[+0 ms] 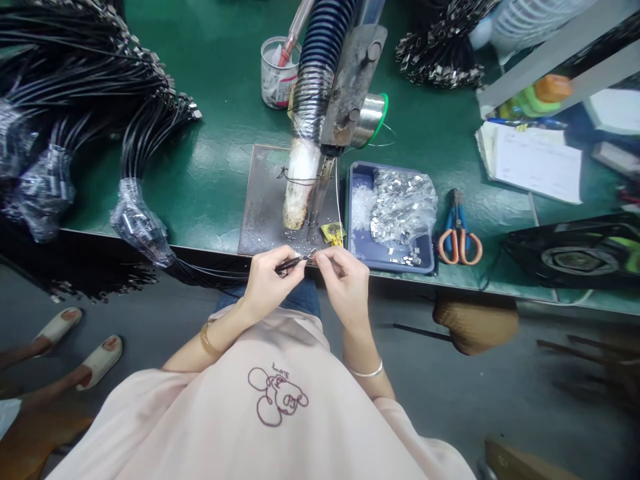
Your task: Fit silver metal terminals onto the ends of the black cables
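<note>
Black cable (pixel 287 265) is pinched in the left hand (pixel 267 283), its end pointing right at the front edge of the green worktop (pixel 210 167). Fingers of the right hand (pixel 345 283) are closed on a small metal clip (pixel 311 254) at the cable's tip, so both hands meet just in front of the metal plate (pixel 263 207). Behind the plate stands a fixture with a corrugated hose (pixel 320 53) and a solder spool (pixel 370 117). Just right of the hands, a blue tray (pixel 357 173) holds a bag of metal clips (pixel 403 203); orange-handled scissors (pixel 459 233) lie beside it. Bundles of black cables (pixel 75 67) fill the left of the worktop.
</note>
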`<state>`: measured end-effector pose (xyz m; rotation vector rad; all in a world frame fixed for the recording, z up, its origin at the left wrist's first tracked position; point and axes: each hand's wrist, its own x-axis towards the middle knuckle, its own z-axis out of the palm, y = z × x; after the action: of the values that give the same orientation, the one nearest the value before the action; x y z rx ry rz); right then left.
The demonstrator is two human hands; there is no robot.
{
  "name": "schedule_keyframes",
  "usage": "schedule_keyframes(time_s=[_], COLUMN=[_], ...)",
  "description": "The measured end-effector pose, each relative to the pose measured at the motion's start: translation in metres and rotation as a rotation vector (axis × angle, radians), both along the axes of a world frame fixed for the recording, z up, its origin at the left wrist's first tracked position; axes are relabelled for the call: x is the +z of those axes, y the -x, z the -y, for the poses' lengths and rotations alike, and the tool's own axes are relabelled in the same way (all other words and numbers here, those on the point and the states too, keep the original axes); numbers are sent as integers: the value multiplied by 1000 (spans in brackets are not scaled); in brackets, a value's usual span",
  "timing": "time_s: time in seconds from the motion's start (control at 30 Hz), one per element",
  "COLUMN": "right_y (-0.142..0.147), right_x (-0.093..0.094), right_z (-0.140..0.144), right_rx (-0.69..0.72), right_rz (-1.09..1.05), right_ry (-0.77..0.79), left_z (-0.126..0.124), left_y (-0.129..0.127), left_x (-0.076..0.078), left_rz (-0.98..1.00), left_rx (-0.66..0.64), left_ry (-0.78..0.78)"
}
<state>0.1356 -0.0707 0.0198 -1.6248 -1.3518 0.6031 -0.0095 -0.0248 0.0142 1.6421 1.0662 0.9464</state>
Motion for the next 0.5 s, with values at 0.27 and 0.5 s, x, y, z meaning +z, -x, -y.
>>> schedule_keyframes(time_s=[0.27, 0.5], right_y=[2, 5], right_x=[-2, 3], right_z=[0, 1], right_rx=[-3, -42], right_rz=[-28, 36], right_ry=[-26, -64], left_z=[1, 1], left_y=[1, 0], left_x=[0, 0], left_rz=[3, 15], left_rx=[0, -15], left_ry=[-5, 28])
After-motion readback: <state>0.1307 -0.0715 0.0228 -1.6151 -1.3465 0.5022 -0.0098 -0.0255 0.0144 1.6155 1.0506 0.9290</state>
